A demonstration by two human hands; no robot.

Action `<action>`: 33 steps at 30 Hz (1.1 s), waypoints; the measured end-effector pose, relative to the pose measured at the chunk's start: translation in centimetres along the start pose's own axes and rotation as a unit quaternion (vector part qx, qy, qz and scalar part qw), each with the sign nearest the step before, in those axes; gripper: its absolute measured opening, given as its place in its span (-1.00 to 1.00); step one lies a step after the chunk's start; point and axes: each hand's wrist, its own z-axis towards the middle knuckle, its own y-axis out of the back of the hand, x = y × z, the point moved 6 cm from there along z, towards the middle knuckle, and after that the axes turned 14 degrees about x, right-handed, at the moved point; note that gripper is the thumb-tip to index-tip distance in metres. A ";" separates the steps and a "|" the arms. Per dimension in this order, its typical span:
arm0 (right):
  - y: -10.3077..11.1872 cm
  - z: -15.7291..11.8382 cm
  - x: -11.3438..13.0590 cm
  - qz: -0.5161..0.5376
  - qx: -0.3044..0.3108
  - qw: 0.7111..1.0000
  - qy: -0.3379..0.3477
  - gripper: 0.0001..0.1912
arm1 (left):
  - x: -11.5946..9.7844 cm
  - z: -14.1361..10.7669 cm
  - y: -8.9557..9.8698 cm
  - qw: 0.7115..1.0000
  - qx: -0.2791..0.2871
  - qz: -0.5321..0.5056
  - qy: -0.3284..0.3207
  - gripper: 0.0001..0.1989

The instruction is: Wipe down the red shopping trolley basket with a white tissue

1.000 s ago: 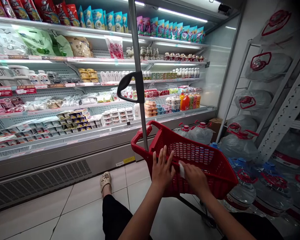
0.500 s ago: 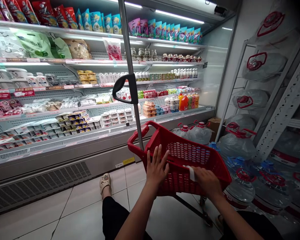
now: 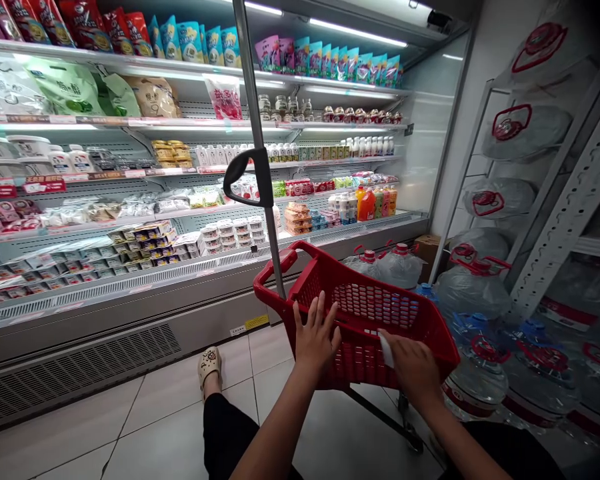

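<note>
A small red plastic shopping cart (image 3: 360, 365) with slotted walls stands in front of me. My left hand (image 3: 316, 337) lies with fingers spread on its near rim, holding nothing. Against the same rim, farther right, my right hand (image 3: 416, 373) is closed on a white wipe (image 3: 387, 350), thin like tissue or cloth; part of the wipe is hidden under the fingers. A grey metal pole (image 3: 253, 100) with a black loop handle (image 3: 266, 177) rises at the cart's handle end.
A lit refrigerated display (image 3: 190, 272) full of packaged goods runs along the back and left. Large water bottles (image 3: 475, 373) crowd the right side, with more on a white rack (image 3: 463, 167). My foot in a beige clog (image 3: 210, 367) rests on the tiled floor.
My right hand has shifted slightly along the cart's rim, and the white wipe now sits at a different tilt. My left hand stays almost in place.
</note>
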 end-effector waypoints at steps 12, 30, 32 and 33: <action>-0.5 6.1 6.6 -0.012 0.042 0.997 0.062 -0.61 | 2.3 0.5 -0.5 1.000 0.003 0.003 0.000 -0.37; 0.8 0.0 3.1 0.024 0.033 0.999 0.037 -0.32 | -4.9 0.8 -5.8 0.996 0.040 -0.078 -0.002 -0.41; 0.7 -0.8 3.8 0.022 0.035 0.998 0.054 -0.28 | -2.9 1.2 -6.0 0.995 0.062 -0.081 0.009 -0.44; 0.7 -1.4 4.0 0.021 0.031 0.997 0.064 -0.28 | -1.7 1.4 -6.1 0.994 0.073 -0.080 0.019 -0.45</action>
